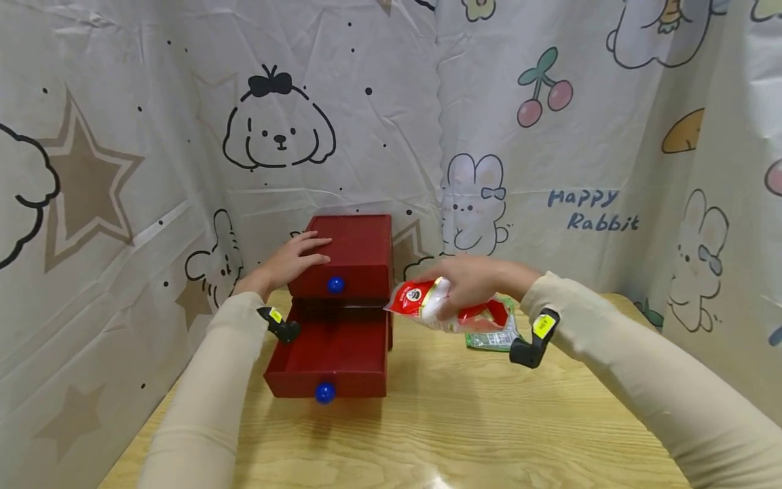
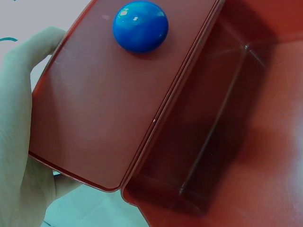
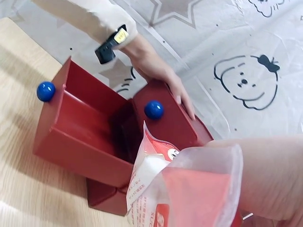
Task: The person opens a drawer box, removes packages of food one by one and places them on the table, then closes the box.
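Observation:
My left hand rests on the left part of the top of a small red drawer cabinet, its fingers stretched over the surface. The cabinet's lower drawer is pulled out, and its inside is bare in the left wrist view. Blue round knobs mark the upper drawer and the lower one. To the right of the cabinet, my right hand grips a red-and-white sugar bag from above, with the letters SUG partly readable in the right wrist view. The bag hangs over the table, beside the drawer's right edge.
A green-and-silver packet lies on the wooden table behind and below the right hand, partly hidden. Patterned cloth hangs around the table at the back and sides.

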Demonstrator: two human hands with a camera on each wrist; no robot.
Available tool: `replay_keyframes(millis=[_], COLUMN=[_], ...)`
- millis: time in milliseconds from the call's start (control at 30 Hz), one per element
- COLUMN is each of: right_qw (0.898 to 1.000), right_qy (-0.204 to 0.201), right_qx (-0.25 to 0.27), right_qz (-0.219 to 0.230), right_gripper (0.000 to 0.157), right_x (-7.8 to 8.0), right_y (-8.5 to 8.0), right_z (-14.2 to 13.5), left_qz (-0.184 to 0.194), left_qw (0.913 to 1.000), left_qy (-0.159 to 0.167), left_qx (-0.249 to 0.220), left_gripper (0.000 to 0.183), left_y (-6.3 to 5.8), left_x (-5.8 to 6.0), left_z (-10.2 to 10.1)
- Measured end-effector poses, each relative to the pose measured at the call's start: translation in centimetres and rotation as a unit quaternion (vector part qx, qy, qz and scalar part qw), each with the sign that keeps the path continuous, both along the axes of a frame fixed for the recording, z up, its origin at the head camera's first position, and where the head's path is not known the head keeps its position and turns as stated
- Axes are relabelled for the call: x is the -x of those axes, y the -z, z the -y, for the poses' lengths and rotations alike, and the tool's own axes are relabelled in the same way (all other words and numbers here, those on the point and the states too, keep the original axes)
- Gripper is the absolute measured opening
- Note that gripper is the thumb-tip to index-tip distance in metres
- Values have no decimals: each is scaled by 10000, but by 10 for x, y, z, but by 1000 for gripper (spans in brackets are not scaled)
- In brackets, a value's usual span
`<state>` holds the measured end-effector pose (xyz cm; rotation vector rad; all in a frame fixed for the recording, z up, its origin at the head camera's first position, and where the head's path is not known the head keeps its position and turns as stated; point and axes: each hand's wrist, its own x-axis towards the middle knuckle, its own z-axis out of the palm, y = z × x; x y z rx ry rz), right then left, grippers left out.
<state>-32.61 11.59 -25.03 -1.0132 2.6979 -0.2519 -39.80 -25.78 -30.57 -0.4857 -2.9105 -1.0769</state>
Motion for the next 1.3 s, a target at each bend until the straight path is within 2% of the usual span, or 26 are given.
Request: replay_keyframes(millis=[233, 500, 767, 933, 1167, 1300], right_qw=[9983, 9917, 9801, 9735, 9609, 9562], right_qy=[540, 1259, 1916, 2210, 2663, 2815], right_qx=[192, 176, 456, 506, 763, 793], right_qz=[112, -182, -245, -297, -19, -125], right_gripper=[73, 76, 83, 82, 84, 85], right_x=[10, 28, 46, 50, 53, 55], right_y=[5, 11, 19, 21, 27, 31], right_z=[-22, -50, -77, -92, -111, -122], left_qz=[53, -11, -25, -60, -129, -112], left_qw=[10000, 10000, 9999, 10000, 9999, 9999], left_qy=[-36, -15, -17, 15, 76, 80], left_qx=[-38, -27, -98, -62, -68, -79], left_gripper=[62, 62, 61, 61, 60, 60], left_y=[2, 4, 1, 1, 3, 2], left_x=[-1, -1, 0, 0, 2, 2], left_z=[2, 1, 1, 1, 2, 2])
